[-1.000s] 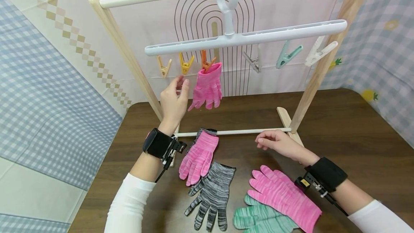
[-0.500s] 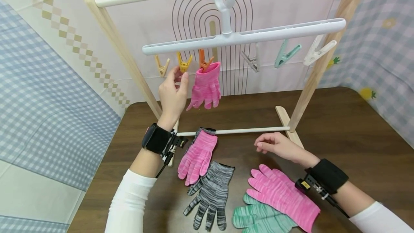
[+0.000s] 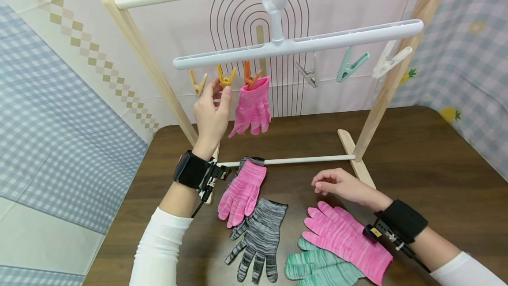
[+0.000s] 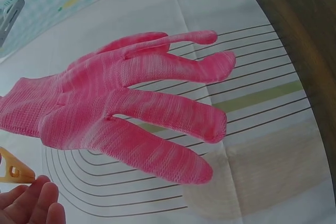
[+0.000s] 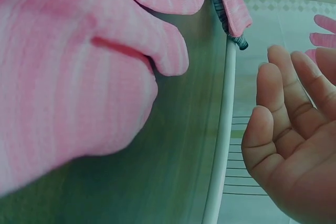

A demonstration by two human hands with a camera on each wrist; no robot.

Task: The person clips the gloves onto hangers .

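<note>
My left hand (image 3: 212, 116) is raised under the hanger, its fingertips right at the lower end of a yellow clothespin (image 3: 225, 78). In the left wrist view the fingertips touch the tip of that clothespin (image 4: 16, 170). Just to the right, a pink knit glove (image 3: 252, 107) hangs fingers down from an orange clothespin (image 3: 250, 76). My right hand (image 3: 337, 183) hovers with loosely curled fingers over the table, holding nothing. Below it, a pink glove (image 3: 347, 239) lies across a green glove (image 3: 317, 266). A grey striped glove (image 3: 259, 233) and another pink glove (image 3: 244, 191) lie further left.
A white hanger (image 3: 301, 45) hangs from a wooden rack (image 3: 139, 47) standing on the brown table (image 3: 428, 158). Its other clothespins are a beige one (image 3: 197, 84), a grey one (image 3: 309, 74), a mint one (image 3: 351, 66) and a white one (image 3: 389, 62). A white bar (image 3: 309, 160) runs low across the rack.
My left hand has risen slightly to the yellow clothespin. My right hand has moved down a little toward the pink glove on the table.
</note>
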